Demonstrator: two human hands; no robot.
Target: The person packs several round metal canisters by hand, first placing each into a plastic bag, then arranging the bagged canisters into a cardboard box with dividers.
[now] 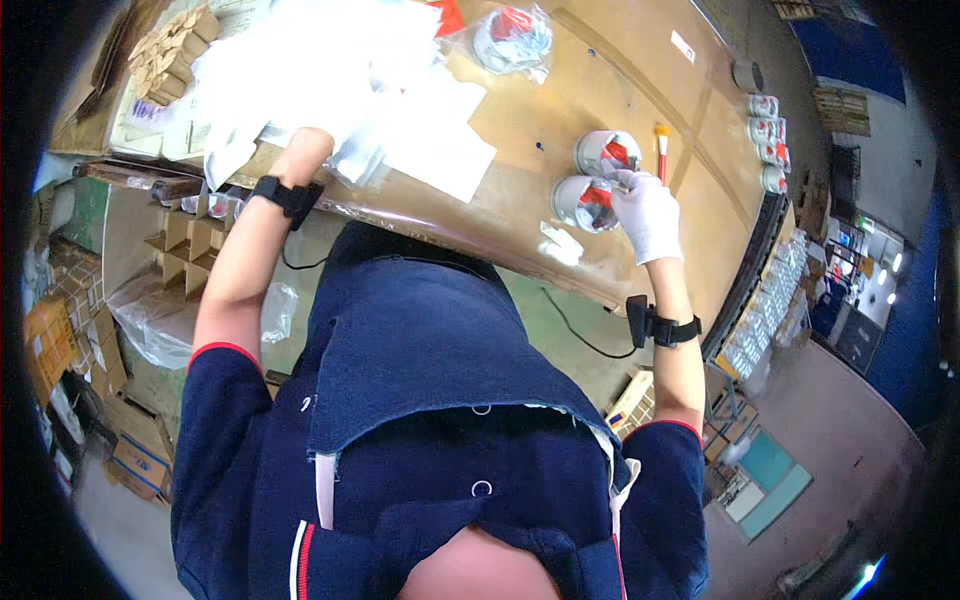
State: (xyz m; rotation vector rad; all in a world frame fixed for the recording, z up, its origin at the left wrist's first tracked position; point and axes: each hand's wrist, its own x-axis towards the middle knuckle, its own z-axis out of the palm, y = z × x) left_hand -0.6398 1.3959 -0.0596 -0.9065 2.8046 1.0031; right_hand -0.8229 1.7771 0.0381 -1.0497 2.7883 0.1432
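Note:
My right hand (647, 213), in a white glove, rests against two round silver cans with red and white labels (596, 180) that stand side by side on a brown wooden table (545, 110). Its fingers pinch something small at the cans' edge; what it is I cannot make out. My left hand (318, 128) reaches into a washed-out heap of white papers and bags (330, 90) at the table's left, and the glare hides its fingers. Both wrists wear black bands.
A red-handled brush (661, 150) lies just right of the cans. A clear bag with round parts (512, 38) sits at the far edge. More cans (767, 130) line the right. Cardboard dividers and boxes (190, 235) stand lower left; a cable (575, 325) hangs below.

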